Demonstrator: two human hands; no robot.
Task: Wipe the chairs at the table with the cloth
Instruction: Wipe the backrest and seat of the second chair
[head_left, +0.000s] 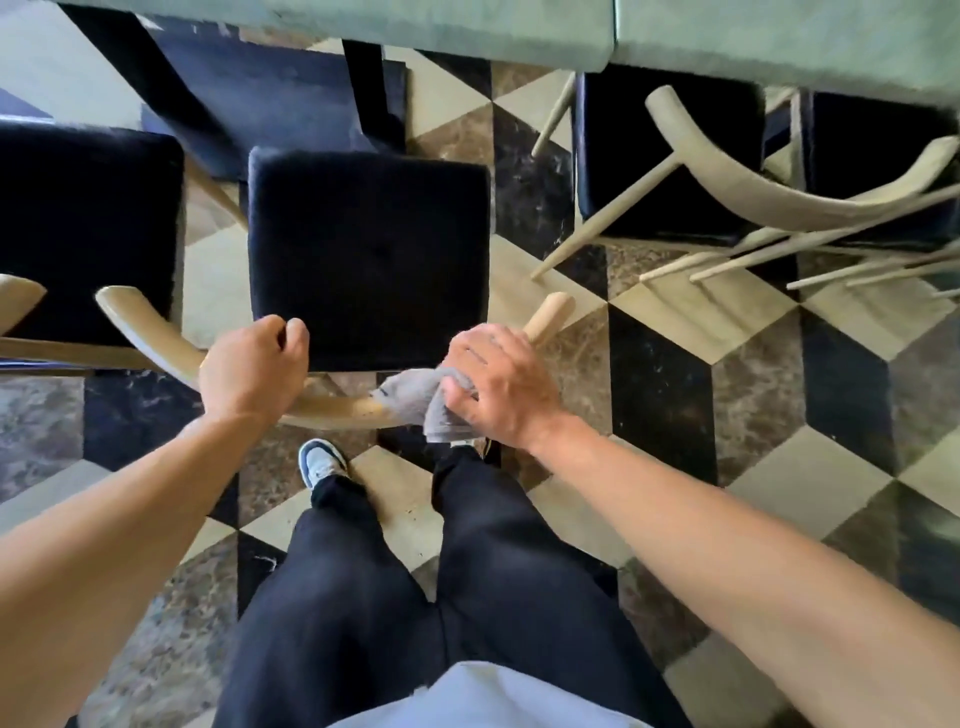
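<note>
The fingers of the right hand are curled over a grey cloth, bunching it and pressing it down on the curved wooden back rail of the chair directly in front of the person. The left hand grips the same rail further left, its fingers wrapped over the top edge toward the dark seat cushion, apparently steadying the chair.

In the head view, the rail is the thing the next stroke depends on. Its long axis runs left to right in a shallow arc, bowing toward the person in the middle, with its two tips turned toward the far side: the left tip beside the neighbouring chair's cushion, the right tip just past the right hand's knuckles. The cloth sits on the right part of the arc, and a loose corner trails left along the wood. From the cloth, bare rail stretches leftward to the left hand; the right tip lies just beyond the fingers to the far right. The right hand is the nearer one for either stretch, so I judge a wipe would follow the curve, and the left hand would have to shift before the cloth could pass.

Further right, another pale chair is tucked partly under the green table, well apart from both hands. The floor is patterned tile.
</note>
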